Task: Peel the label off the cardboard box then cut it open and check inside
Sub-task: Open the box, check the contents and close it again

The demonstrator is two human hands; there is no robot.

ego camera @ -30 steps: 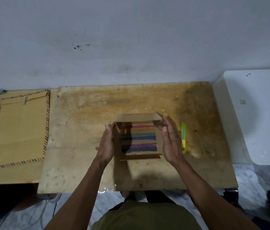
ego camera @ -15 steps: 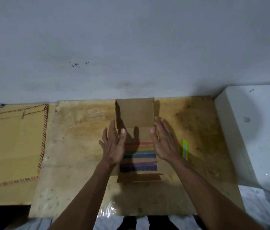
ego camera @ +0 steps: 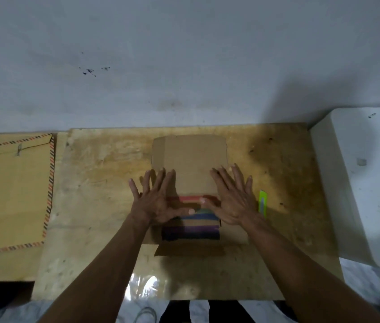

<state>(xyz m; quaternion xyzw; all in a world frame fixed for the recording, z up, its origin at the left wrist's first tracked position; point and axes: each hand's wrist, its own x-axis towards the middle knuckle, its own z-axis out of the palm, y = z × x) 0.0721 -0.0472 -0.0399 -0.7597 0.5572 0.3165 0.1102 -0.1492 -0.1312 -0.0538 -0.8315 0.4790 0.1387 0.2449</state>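
The cardboard box (ego camera: pixel 190 159) lies opened out on the wooden board, its far flap folded back flat toward the wall. Inside it shows a stack of coloured stripes (ego camera: pixel 191 226): red, green, blue, purple. My left hand (ego camera: pixel 156 201) hovers over the box's left side, fingers spread, holding nothing. My right hand (ego camera: pixel 233 199) hangs over the right side, fingers also spread and empty. A yellow-green utility knife (ego camera: pixel 263 203) lies on the board just right of my right hand. The near flap (ego camera: pixel 189 250) lies flat toward me.
The wooden board (ego camera: pixel 102 206) butts against a grey wall. A tan envelope with a striped border (ego camera: pixel 11 194) lies to the left. A white block (ego camera: pixel 366 178) stands to the right. Clear plastic glints at the board's near edge.
The far flap went from half raised to folded fully back and flat. Both hands let go of the box sides, opened, and now hover with fingers spread. The camera tilted down closer.
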